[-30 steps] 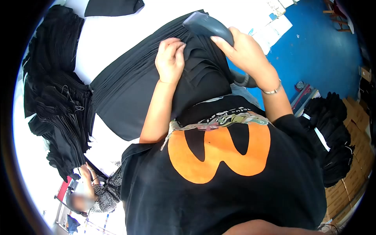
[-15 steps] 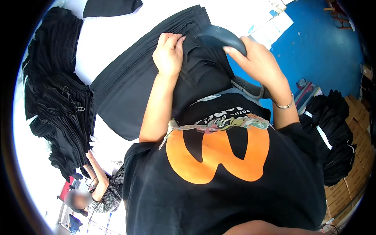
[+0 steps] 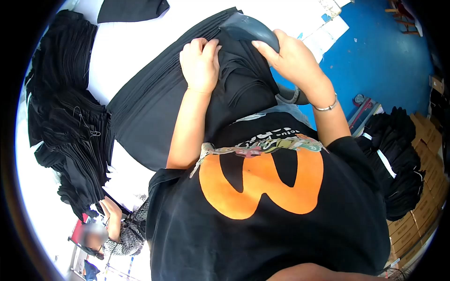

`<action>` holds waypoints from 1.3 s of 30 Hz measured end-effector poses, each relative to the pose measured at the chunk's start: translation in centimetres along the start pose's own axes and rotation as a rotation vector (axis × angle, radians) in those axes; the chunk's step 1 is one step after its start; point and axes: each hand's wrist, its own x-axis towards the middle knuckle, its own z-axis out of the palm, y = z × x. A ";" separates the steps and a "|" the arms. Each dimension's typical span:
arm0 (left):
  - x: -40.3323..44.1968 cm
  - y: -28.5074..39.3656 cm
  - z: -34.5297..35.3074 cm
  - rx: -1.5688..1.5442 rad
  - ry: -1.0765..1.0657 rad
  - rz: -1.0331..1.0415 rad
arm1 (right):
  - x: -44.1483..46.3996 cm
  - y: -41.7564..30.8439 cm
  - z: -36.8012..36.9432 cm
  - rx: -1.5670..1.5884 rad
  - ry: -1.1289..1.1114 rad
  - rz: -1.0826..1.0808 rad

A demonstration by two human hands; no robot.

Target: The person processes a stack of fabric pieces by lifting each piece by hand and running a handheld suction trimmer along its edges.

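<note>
My right hand (image 3: 297, 57), a bracelet on its wrist, is wrapped round a smooth dark grey handheld tool (image 3: 248, 29) with a rounded, curved body. The tool's tip lies at the far edge of a stack of black fabric pieces (image 3: 154, 103), whose layered edges fan out across the white table. My left hand (image 3: 199, 63) pinches the black fabric just left of the tool, fingers closed and curled. Between my hands and my body the upper layers are rumpled into folds. The exact kind of tool cannot be made out.
More black fabric stacks (image 3: 61, 93) lie on the left of the white table (image 3: 136, 51). Another dark piece (image 3: 131, 9) is at the top. A co-worker (image 3: 124, 232) is at lower left. Bundled black cloth (image 3: 389, 154) sits by cartons (image 3: 415, 215) on the right, beside blue floor (image 3: 375, 61).
My right hand and the tool have moved left and slightly up, closer to my left hand. The folds of fabric beneath have shifted. My left hand keeps its pinch, nearly in place.
</note>
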 end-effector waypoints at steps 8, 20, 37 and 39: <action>-1.7 0.4 1.0 -0.262 0.044 -0.281 | 0.0 1.2 -0.5 0.041 -0.056 0.000; -2.2 0.7 0.8 -0.409 0.065 -0.329 | 1.2 1.7 0.2 0.200 -0.041 -0.089; -2.2 0.5 -4.1 -0.263 -0.120 0.049 | -3.1 1.2 -2.5 -0.130 -0.125 -0.071; -1.7 -0.5 -4.1 -0.405 -0.244 0.118 | -1.7 1.0 -1.3 -0.151 -0.096 -0.072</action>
